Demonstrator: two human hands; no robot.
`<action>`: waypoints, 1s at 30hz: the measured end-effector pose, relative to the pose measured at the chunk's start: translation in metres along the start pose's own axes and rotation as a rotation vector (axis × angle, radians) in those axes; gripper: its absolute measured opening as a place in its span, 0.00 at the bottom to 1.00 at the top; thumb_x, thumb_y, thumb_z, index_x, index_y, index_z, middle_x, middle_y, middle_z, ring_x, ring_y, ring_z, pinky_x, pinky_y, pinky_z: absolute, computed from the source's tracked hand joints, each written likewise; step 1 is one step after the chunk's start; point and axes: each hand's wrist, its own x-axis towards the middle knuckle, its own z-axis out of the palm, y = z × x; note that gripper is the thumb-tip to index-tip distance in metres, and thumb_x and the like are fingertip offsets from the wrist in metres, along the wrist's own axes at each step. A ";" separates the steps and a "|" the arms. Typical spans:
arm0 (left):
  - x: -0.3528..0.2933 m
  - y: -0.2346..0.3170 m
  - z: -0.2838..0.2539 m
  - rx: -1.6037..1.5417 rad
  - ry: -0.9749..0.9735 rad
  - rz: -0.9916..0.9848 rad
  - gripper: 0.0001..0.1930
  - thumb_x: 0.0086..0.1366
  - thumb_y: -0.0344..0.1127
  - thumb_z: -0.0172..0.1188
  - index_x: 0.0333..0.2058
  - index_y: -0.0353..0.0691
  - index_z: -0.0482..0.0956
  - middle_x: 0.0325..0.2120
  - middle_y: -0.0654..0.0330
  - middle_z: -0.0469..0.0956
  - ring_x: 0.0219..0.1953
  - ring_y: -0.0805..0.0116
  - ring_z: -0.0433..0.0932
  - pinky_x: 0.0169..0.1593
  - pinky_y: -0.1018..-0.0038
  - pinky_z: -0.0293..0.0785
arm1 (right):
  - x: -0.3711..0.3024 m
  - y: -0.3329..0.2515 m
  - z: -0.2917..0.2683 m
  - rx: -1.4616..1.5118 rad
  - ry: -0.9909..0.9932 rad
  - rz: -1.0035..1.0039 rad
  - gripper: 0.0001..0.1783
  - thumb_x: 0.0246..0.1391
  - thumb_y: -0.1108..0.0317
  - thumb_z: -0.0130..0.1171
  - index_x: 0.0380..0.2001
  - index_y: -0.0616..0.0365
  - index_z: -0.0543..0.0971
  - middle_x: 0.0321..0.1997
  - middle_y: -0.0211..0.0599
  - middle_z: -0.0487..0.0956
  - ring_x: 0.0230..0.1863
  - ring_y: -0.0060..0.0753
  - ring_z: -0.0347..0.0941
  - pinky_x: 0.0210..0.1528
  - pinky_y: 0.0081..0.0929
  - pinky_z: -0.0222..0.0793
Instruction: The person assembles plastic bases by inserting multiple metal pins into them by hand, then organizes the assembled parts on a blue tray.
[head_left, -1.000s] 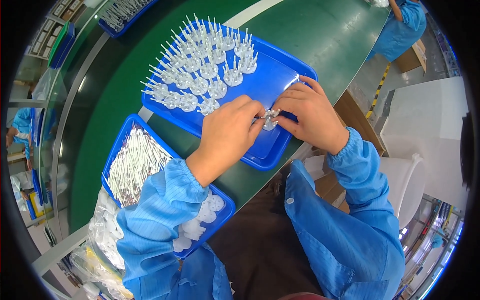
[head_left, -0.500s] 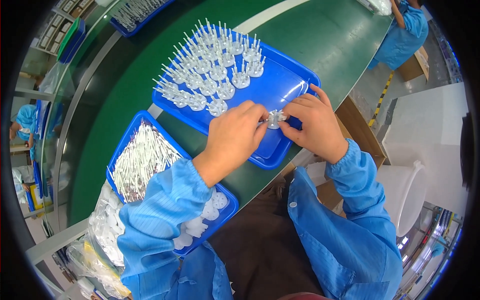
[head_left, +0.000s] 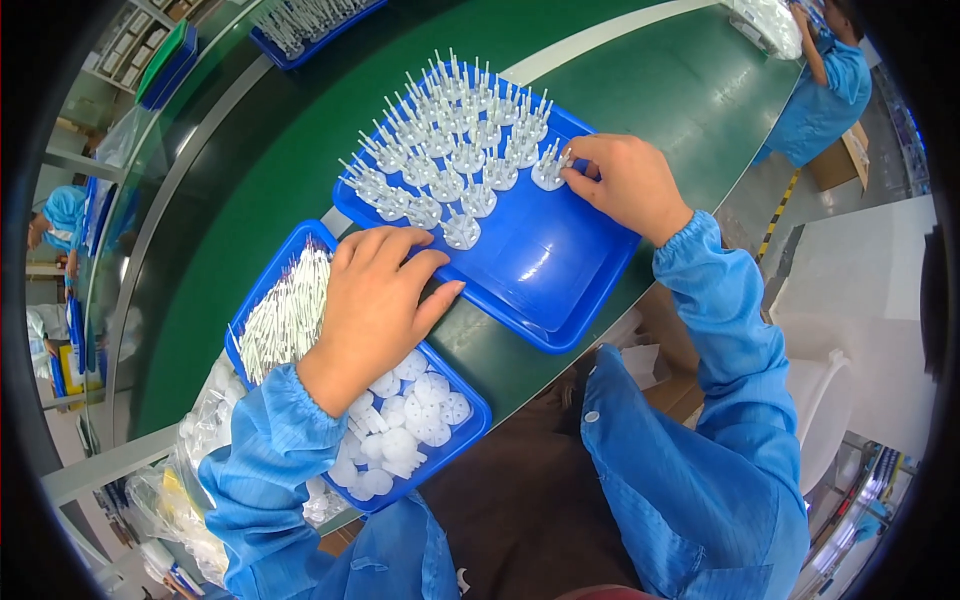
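My right hand pinches a white pronged disc, a round base with thin upright pins, at the right end of the rows in a large blue tray. Many like assemblies stand pins up across the far left part of that tray. My left hand is open and holds nothing, fingers spread over the gap between the large tray and a smaller blue tray. In the smaller tray lie a heap of thin white pins and loose white plastic discs.
The trays rest on a green worktable. A plastic bag of white parts lies beside the smaller tray. Another blue tray of pins is at the far left. To the right are a white bin and a co-worker in blue.
My right hand has carried the disc assembly away from me to the end of the rows. My left hand has let go of it and moved left toward the smaller tray, its fingers opening.
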 end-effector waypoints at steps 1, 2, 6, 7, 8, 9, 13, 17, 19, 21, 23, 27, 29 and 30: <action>0.000 -0.001 0.001 -0.006 -0.010 0.002 0.13 0.66 0.43 0.71 0.45 0.43 0.88 0.50 0.59 0.83 0.58 0.54 0.77 0.64 0.56 0.68 | 0.001 0.001 0.002 0.011 0.005 -0.035 0.07 0.57 0.62 0.71 0.37 0.52 0.86 0.34 0.39 0.87 0.31 0.42 0.85 0.33 0.38 0.80; 0.000 -0.001 0.001 -0.008 -0.006 -0.001 0.13 0.66 0.43 0.71 0.45 0.43 0.88 0.50 0.59 0.83 0.58 0.54 0.77 0.64 0.56 0.68 | 0.003 -0.001 0.002 0.008 0.003 -0.039 0.07 0.57 0.62 0.71 0.37 0.52 0.86 0.34 0.39 0.87 0.31 0.42 0.85 0.33 0.38 0.80; -0.001 -0.004 0.003 -0.011 -0.043 0.016 0.14 0.67 0.44 0.71 0.46 0.44 0.89 0.50 0.58 0.83 0.58 0.54 0.77 0.66 0.55 0.67 | 0.009 -0.008 0.006 0.047 -0.010 -0.032 0.07 0.58 0.62 0.71 0.37 0.51 0.87 0.37 0.37 0.87 0.31 0.42 0.85 0.35 0.39 0.80; -0.001 -0.006 0.003 -0.016 -0.045 0.020 0.14 0.67 0.44 0.70 0.46 0.44 0.89 0.51 0.58 0.83 0.58 0.54 0.77 0.66 0.55 0.67 | 0.010 -0.010 0.007 0.055 0.007 -0.047 0.07 0.58 0.62 0.71 0.37 0.51 0.87 0.36 0.36 0.87 0.32 0.42 0.85 0.35 0.39 0.80; -0.001 -0.008 0.002 -0.017 -0.043 0.020 0.14 0.67 0.44 0.70 0.46 0.44 0.89 0.51 0.58 0.83 0.58 0.54 0.77 0.66 0.55 0.67 | 0.009 -0.009 0.006 0.053 0.007 -0.048 0.07 0.58 0.62 0.71 0.37 0.51 0.87 0.36 0.36 0.87 0.32 0.42 0.85 0.35 0.39 0.80; -0.001 -0.010 0.001 -0.008 -0.053 0.023 0.15 0.67 0.45 0.70 0.47 0.44 0.88 0.51 0.58 0.82 0.58 0.54 0.78 0.68 0.54 0.66 | 0.005 -0.007 0.003 0.016 0.031 -0.041 0.07 0.58 0.62 0.70 0.36 0.51 0.86 0.36 0.35 0.87 0.32 0.43 0.85 0.35 0.39 0.80; -0.001 -0.021 0.006 0.002 -0.076 0.016 0.17 0.68 0.47 0.69 0.50 0.44 0.87 0.52 0.57 0.82 0.60 0.55 0.78 0.72 0.51 0.63 | 0.002 0.004 -0.003 -0.129 0.058 0.045 0.07 0.60 0.61 0.67 0.32 0.50 0.85 0.34 0.35 0.86 0.36 0.46 0.85 0.38 0.42 0.80; -0.002 -0.025 0.010 0.008 -0.088 -0.006 0.19 0.70 0.48 0.69 0.52 0.44 0.86 0.54 0.57 0.81 0.61 0.54 0.78 0.73 0.49 0.61 | 0.006 -0.003 -0.001 -0.242 0.106 0.002 0.08 0.58 0.60 0.69 0.33 0.52 0.85 0.34 0.34 0.86 0.34 0.46 0.84 0.38 0.41 0.80; -0.004 -0.026 0.011 0.011 -0.069 -0.003 0.20 0.70 0.51 0.68 0.52 0.44 0.85 0.52 0.58 0.81 0.61 0.56 0.77 0.73 0.47 0.63 | -0.002 -0.017 -0.013 -0.167 -0.126 0.152 0.09 0.61 0.58 0.67 0.33 0.50 0.86 0.34 0.33 0.86 0.37 0.45 0.85 0.40 0.40 0.81; -0.002 -0.026 0.012 0.008 -0.073 -0.009 0.20 0.69 0.51 0.68 0.52 0.44 0.85 0.53 0.58 0.81 0.61 0.56 0.77 0.73 0.47 0.63 | -0.006 -0.023 -0.008 -0.077 -0.097 0.049 0.09 0.61 0.58 0.67 0.34 0.50 0.86 0.35 0.33 0.86 0.38 0.45 0.85 0.41 0.41 0.81; -0.001 -0.025 0.012 0.001 -0.081 -0.002 0.20 0.69 0.51 0.68 0.52 0.44 0.86 0.53 0.57 0.81 0.61 0.56 0.77 0.73 0.47 0.62 | -0.010 -0.021 -0.001 -0.062 -0.019 -0.039 0.09 0.61 0.58 0.67 0.38 0.51 0.87 0.39 0.32 0.86 0.42 0.45 0.85 0.42 0.42 0.81; -0.011 -0.024 -0.007 -0.002 -0.030 0.019 0.19 0.68 0.48 0.69 0.50 0.44 0.85 0.53 0.57 0.81 0.61 0.56 0.77 0.72 0.48 0.63 | -0.011 -0.023 0.002 -0.063 0.064 -0.106 0.09 0.60 0.60 0.67 0.38 0.52 0.87 0.40 0.35 0.86 0.41 0.46 0.84 0.43 0.41 0.81; -0.019 -0.026 -0.017 0.018 0.014 0.034 0.16 0.66 0.44 0.70 0.48 0.44 0.86 0.54 0.57 0.81 0.61 0.55 0.77 0.71 0.49 0.64 | -0.017 -0.040 0.003 0.064 -0.129 -0.300 0.09 0.58 0.62 0.68 0.40 0.53 0.87 0.44 0.36 0.86 0.44 0.46 0.84 0.48 0.40 0.81; -0.022 -0.030 -0.022 0.018 0.014 0.019 0.16 0.66 0.44 0.70 0.48 0.44 0.86 0.54 0.57 0.81 0.61 0.55 0.77 0.71 0.49 0.64 | -0.017 -0.051 0.007 0.069 -0.137 -0.311 0.09 0.58 0.62 0.68 0.40 0.53 0.87 0.44 0.36 0.86 0.44 0.46 0.84 0.48 0.40 0.81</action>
